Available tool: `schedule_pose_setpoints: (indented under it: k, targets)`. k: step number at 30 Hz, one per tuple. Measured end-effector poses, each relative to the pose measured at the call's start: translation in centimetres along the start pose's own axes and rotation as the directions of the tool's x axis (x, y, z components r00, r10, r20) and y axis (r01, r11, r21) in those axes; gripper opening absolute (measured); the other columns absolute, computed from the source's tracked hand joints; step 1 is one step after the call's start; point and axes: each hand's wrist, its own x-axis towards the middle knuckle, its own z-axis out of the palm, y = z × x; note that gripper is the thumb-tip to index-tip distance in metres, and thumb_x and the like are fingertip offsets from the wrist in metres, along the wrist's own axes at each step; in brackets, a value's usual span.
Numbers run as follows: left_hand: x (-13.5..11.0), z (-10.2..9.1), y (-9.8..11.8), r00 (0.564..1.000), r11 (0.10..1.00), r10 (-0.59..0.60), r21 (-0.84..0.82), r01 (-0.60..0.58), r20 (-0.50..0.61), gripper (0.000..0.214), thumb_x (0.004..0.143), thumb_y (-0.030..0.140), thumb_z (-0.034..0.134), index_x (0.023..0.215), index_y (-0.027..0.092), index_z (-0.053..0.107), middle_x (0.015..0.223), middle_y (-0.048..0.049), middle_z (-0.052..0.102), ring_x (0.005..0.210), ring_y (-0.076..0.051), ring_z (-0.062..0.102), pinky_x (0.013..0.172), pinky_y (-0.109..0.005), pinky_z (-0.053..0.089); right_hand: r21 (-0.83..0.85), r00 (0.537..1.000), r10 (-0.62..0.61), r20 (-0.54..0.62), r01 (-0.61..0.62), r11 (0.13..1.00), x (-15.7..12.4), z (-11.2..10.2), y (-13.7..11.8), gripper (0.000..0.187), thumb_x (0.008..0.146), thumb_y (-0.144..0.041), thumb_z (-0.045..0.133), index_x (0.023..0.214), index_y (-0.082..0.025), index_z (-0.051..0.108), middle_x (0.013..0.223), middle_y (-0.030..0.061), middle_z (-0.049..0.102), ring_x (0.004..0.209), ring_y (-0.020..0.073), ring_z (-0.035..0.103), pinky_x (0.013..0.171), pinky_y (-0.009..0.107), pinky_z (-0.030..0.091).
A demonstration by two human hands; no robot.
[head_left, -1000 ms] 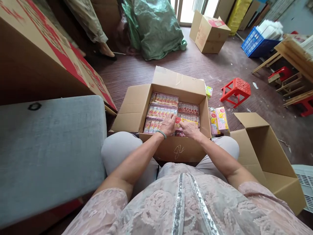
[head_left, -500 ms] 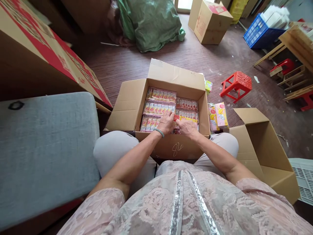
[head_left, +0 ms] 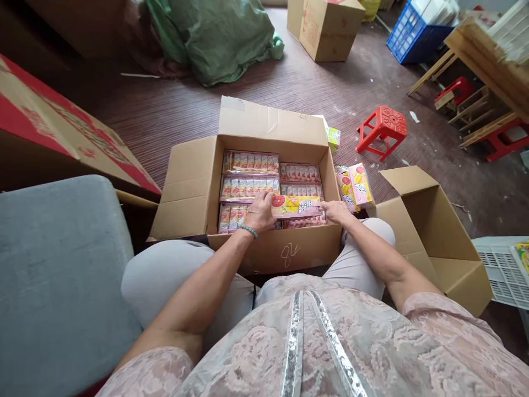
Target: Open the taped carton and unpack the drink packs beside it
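Observation:
Between my knees stands an open cardboard carton (head_left: 273,251) with rows of small packets in clear-wrapped display boxes (head_left: 250,187). Over its front right part, a yellow and pink box with grapefruit pictures (head_left: 295,205) is held level between my two hands. My left hand (head_left: 261,212), with a bead bracelet at the wrist, grips the box's left end. My right hand (head_left: 336,212) pinches its right end. Part of the packets beneath is hidden by the box and my left hand.
Two similar boxes (head_left: 359,187) lie right of the carton. Beyond are a red stool (head_left: 384,129) and an open cardboard box (head_left: 438,237). A grey padded seat (head_left: 61,275) is at my left; a green sack (head_left: 219,38) lies ahead.
My right hand has moved right, from the box's middle to its right end, so the box's printed face now shows. My left hand stays at the left end. The view has shifted.

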Motion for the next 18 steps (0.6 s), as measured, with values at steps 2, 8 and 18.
schedule_pose_setpoints:
  k: [2, 8, 18]
  targets:
    - [0.0, -0.3, -0.4, 1.0, 1.0, -0.013, -0.007, 0.013, 0.029, 0.059, 0.068, 0.014, 0.065, 0.126, 0.013, 0.053, 0.13, -0.0196, 0.057, 0.128, -0.035, 0.056, 0.116, -0.045, 0.047, 0.069, 0.998, 0.058, -0.025, -0.056, 0.996, 0.1, 0.1, -0.1, 0.043, 0.112, -0.043, 0.035, 0.132, -0.028, 0.069, 0.122, 0.0106, 0.077, 0.115, 0.0237, 0.071, 0.084, 0.029, 0.048]
    - [0.5, -1.2, -2.1, 0.991, 0.998, -0.059, -0.014, 0.061, 0.118, 0.063, 0.065, 0.018, 0.061, 0.127, 0.013, 0.051, 0.132, -0.0199, 0.056, 0.129, -0.036, 0.054, 0.118, -0.047, 0.045, 0.247, 0.97, 0.203, -0.138, -0.165, 0.955, -1.5, -1.1, -1.2, 0.038, 0.111, -0.04, 0.039, 0.121, -0.023, 0.071, 0.115, 0.0124, 0.078, 0.11, 0.0246, 0.073, 0.082, 0.029, 0.05]
    - [1.0, -0.2, -1.9, 0.991, 0.999, 0.029, -0.037, -0.024, 0.134, 0.067, 0.07, 0.021, 0.06, 0.135, 0.017, 0.048, 0.138, -0.0191, 0.054, 0.138, -0.035, 0.053, 0.123, -0.047, 0.043, 0.066, 0.934, -0.284, -0.218, 0.304, 0.95, 1.5, -0.8, -6.7, 0.099, 0.074, -0.056, 0.09, 0.152, -0.02, 0.04, 0.152, 0.0205, 0.052, 0.112, 0.0342, 0.072, 0.086, 0.042, 0.061]
